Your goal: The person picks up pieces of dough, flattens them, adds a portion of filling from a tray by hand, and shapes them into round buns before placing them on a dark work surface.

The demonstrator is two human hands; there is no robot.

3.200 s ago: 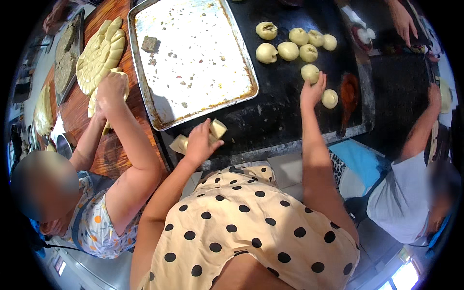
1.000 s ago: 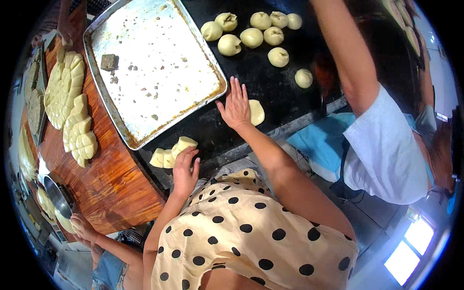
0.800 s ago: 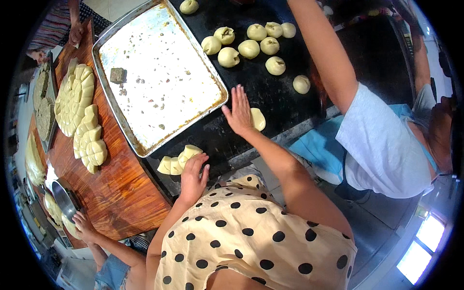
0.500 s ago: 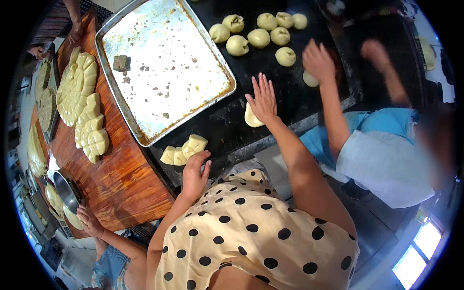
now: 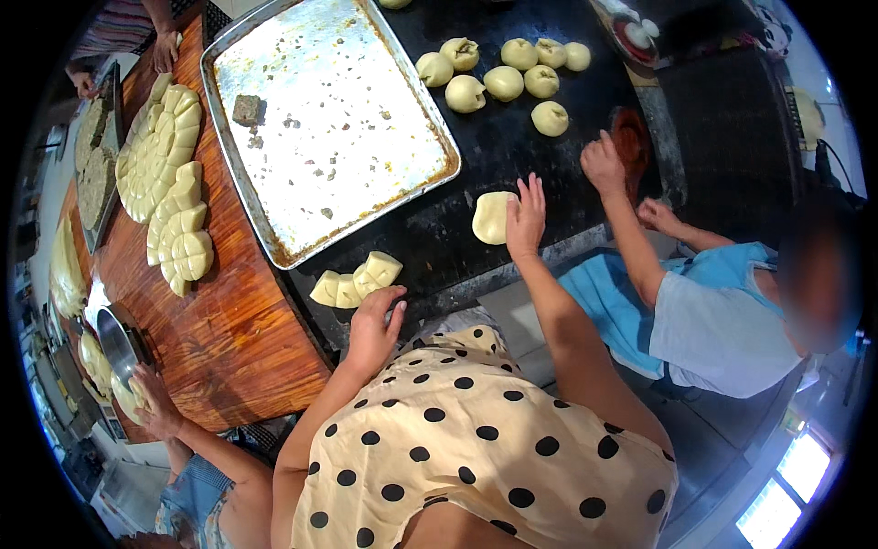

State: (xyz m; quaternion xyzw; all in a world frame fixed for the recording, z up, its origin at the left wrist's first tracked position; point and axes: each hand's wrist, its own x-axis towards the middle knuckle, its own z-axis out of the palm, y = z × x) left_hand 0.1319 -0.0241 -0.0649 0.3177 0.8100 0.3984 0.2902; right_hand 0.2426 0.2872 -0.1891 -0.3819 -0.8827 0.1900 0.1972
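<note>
A flattened round of pale dough (image 5: 490,219) lies on the black worktop near its front edge. My right hand (image 5: 525,220) is at the round's right edge, fingers stretched out, and seems to touch it. A short row of cut dough pieces (image 5: 358,281) sits further left on the worktop. Beside its right end rests my left hand (image 5: 373,325), thumb apart and fingers loosely bent, with nothing seen in it. Several round filled dough balls (image 5: 503,83) stand at the back.
A large metal tray (image 5: 366,220) holds a brown block (image 5: 247,110) and crumbs. Cut dough (image 5: 160,151) lies on the wooden table (image 5: 247,339) at left. A co-worker's hand (image 5: 604,165) is close at right; another person's hand (image 5: 155,403) is by a metal bowl (image 5: 119,343).
My right hand has slid off the dough round to its right edge, and the round now shows flat and wide. The co-worker's hands have moved; the dough beneath one is no longer visible.
</note>
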